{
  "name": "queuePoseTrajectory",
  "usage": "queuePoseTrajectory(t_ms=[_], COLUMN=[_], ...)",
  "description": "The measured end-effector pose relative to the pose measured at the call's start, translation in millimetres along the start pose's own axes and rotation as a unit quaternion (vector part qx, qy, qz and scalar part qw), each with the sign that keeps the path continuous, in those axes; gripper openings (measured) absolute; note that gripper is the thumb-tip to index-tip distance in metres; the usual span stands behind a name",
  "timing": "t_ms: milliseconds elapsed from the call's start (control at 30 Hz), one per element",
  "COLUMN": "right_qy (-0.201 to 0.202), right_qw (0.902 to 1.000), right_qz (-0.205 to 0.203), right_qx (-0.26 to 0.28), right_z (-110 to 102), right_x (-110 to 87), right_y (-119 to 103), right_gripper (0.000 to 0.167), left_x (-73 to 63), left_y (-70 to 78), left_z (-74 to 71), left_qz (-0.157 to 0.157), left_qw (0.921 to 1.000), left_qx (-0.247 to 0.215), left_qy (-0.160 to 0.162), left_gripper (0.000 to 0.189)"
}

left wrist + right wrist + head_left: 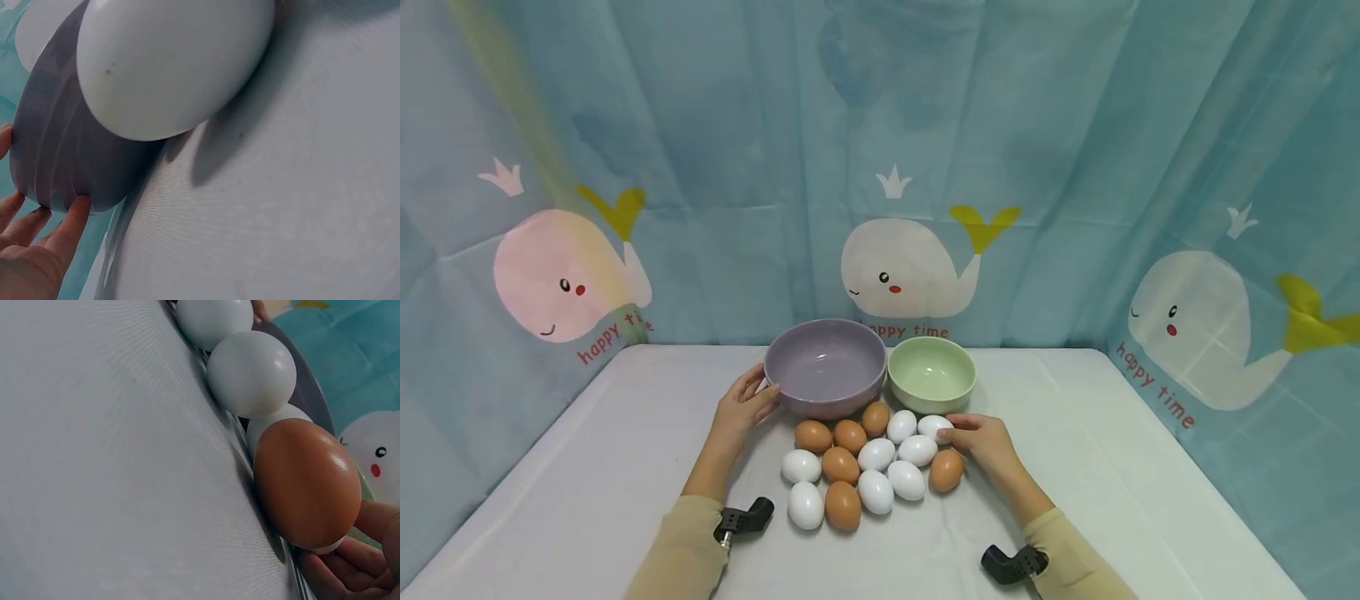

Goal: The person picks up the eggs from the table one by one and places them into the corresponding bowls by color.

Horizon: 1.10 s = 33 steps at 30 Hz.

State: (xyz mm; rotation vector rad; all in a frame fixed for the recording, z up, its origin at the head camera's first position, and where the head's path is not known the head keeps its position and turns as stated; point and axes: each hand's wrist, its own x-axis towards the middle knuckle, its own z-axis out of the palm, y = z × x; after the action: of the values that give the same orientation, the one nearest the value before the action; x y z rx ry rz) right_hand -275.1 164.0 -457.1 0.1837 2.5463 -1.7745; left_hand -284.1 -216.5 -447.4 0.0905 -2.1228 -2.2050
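My left hand (745, 406) holds the left side of a purple bowl (825, 367), its thumb toward the near side; in the left wrist view, fingertips (78, 206) touch the outer wall. My right hand (981, 440) pinches a white egg (933, 427) at the right end of the egg group, just in front of a light green bowl (932, 375). Much of that egg is hidden in the right wrist view behind a brown egg (307, 484). White and brown eggs lie close together before the bowls. Neither bowl's visible inside holds an egg.
A white table (1060, 450) bears everything. Both bowls stand side by side near its back edge, before a blue curtain (737, 167) with whale prints. Nearest the front are a white egg (806, 506) and a brown egg (843, 506).
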Motion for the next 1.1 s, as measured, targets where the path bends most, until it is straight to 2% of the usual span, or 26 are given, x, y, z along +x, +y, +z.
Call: queuePoseTrajectory(t_ms=[433, 633, 800, 1100], right_qy=[-0.003, -0.007, -0.002, -0.003], right_qw=[0.9999, 0.9999, 0.9999, 1.0000], right_qz=[-0.005, -0.014, -0.011, -0.001], right_qx=[0.014, -0.006, -0.010, 0.004], right_z=[-8, -11, -12, -14], right_x=[-4.3, -5.6, -7.7, -13.1], right_y=[-8, -14, -16, -23], right_gripper=[0.038, 0.038, 0.040, 0.043], left_x=[3.4, 2.7, 0.0, 1.1], left_y=[1.3, 1.2, -0.2, -2.2], left_z=[2.3, 0.4, -1.0, -0.1], left_qz=[0.002, 0.002, -0.006, -0.003], left_qw=[1.0000, 1.0000, 1.0000, 1.0000], left_qx=[-0.001, -0.002, 0.005, 0.005], left_qy=[-0.001, 0.000, 0.002, 0.003], left_gripper=[0.076, 0.074, 0.075, 0.074])
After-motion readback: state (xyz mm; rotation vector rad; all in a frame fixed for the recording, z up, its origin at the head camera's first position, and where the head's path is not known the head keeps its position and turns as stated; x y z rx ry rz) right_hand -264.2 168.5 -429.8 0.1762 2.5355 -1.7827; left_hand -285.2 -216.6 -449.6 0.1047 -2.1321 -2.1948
